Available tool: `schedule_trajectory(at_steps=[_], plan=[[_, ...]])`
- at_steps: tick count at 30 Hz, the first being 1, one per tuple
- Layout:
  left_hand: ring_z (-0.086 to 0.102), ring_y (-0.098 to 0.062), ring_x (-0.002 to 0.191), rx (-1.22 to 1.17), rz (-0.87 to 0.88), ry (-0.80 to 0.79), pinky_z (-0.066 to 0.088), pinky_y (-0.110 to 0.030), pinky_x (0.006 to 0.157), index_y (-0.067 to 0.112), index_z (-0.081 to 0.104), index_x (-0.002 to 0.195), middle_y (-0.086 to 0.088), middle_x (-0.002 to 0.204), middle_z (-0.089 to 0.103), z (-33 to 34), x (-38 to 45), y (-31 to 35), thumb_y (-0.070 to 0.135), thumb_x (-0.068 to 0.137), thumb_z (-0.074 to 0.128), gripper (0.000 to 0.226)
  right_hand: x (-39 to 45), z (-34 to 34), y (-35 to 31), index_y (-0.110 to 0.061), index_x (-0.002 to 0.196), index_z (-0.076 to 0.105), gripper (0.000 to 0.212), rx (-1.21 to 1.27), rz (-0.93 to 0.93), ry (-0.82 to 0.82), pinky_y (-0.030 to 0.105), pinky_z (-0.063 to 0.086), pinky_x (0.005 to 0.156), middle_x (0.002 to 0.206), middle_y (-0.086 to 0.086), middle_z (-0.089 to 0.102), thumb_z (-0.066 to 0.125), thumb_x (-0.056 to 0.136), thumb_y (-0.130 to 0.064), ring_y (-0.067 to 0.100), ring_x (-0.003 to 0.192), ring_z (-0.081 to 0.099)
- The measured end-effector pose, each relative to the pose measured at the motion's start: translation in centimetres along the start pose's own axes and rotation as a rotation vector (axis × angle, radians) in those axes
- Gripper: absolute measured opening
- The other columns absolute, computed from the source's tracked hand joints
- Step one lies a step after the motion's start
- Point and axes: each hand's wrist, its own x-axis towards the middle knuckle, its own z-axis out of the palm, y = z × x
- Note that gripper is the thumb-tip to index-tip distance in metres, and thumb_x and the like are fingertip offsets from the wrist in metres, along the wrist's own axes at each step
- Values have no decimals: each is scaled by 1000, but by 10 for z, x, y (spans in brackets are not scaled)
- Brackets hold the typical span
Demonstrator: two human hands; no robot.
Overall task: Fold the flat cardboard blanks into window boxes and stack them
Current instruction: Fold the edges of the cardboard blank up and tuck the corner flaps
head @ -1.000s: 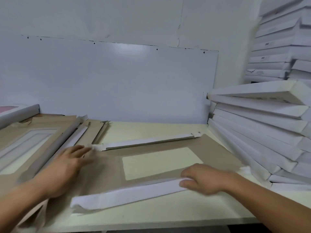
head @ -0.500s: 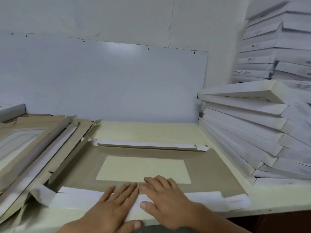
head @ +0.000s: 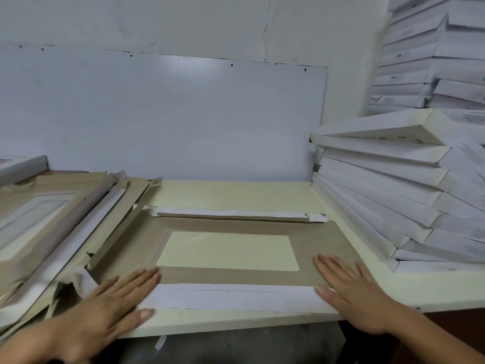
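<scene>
Flat hands (head: 110,308) atop blank's (head: 315,248) near flap (head: 233,296)

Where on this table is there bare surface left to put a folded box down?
One bare patch of table lies behind the cardboard blank, bordered by the wall, the blank pile on the left and the stack of folded boxes on the right. A thin strip shows along the near edge. Both sides are crowded.
</scene>
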Motion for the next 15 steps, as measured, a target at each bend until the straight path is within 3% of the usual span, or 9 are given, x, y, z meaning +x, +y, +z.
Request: schedule_trajectory(at_steps=[2, 4, 5, 6, 8, 9, 10, 13, 15], plan=[[-9, 16, 142, -15, -25, 78, -10, -11, 113, 53, 1, 149, 43, 151, -10, 2, 1, -3, 84, 82, 5, 75, -5, -3, -1, -44, 148, -26, 81, -6, -10, 58, 45, -14, 121, 158, -24, -25, -12, 77, -79, 2, 145, -26], [36, 4, 137, 37, 18, 223, 25, -17, 110, 37, 42, 147, 24, 151, 36, 2, 6, -3, 77, 92, 21, 71, -11, -6, -9, -48, 151, -17, 72, -60, -75, 132, 43, -11, 121, 159, -22, -20, -4, 86, -76, 4, 147, -22], [47, 2, 127, 71, 60, 302, 35, -19, 103, 33, 56, 137, 18, 141, 52, 2, 9, -4, 69, 96, 29, 61, -14, -7, -15, -48, 154, -2, 68, -113, -137, 188, 42, -3, 122, 162, -18, -9, 5, 91, -74, 7, 150, -11], [48, 6, 121, 78, 84, 336, 38, -23, 100, 33, 61, 129, 19, 132, 58, 1, 11, -5, 64, 98, 34, 51, -16, -8, -22, -46, 152, 22, 61, -163, -217, 265, 40, 12, 121, 163, -12, 13, 18, 96, -70, 13, 149, 12], [45, 13, 115, 67, 107, 395, 40, -41, 104, 38, 63, 117, 29, 120, 55, 2, 13, -7, 59, 99, 36, 39, -17, -6, -35, -35, 121, 66, 41, -171, -391, 456, 34, 47, 96, 129, -6, 60, 41, 95, -54, 16, 116, 57], [48, 13, 110, 64, 111, 413, 44, -45, 99, 38, 65, 109, 31, 114, 53, 0, 14, -7, 58, 100, 35, 37, -15, -5, -39, -32, 106, 71, 33, -150, -436, 537, 29, 52, 81, 108, -9, 65, 45, 93, -48, 13, 97, 62], [50, 11, 103, 64, 112, 423, 48, -38, 91, 38, 65, 100, 30, 105, 52, -3, 15, -5, 57, 100, 33, 38, -14, -5, -44, -32, 96, 71, 29, -124, -429, 549, 25, 51, 71, 94, -12, 63, 45, 94, -44, 10, 85, 61], [47, 6, 77, 115, 104, 518, 39, -18, 57, 35, 53, 77, 23, 80, 47, -11, 24, 11, 53, 99, 30, 36, -4, -12, -46, -32, 93, 64, 31, -6, -290, 480, 26, 46, 74, 88, -15, 58, 36, 102, -41, 8, 84, 54], [47, 3, 74, 89, 56, 513, 36, -18, 57, 36, 46, 78, 20, 78, 47, -12, 29, 23, 48, 98, 31, 28, 3, -16, -43, -34, 101, 58, 29, 101, -212, 369, 29, 45, 78, 93, -16, 61, 31, 103, -44, 6, 85, 54]])
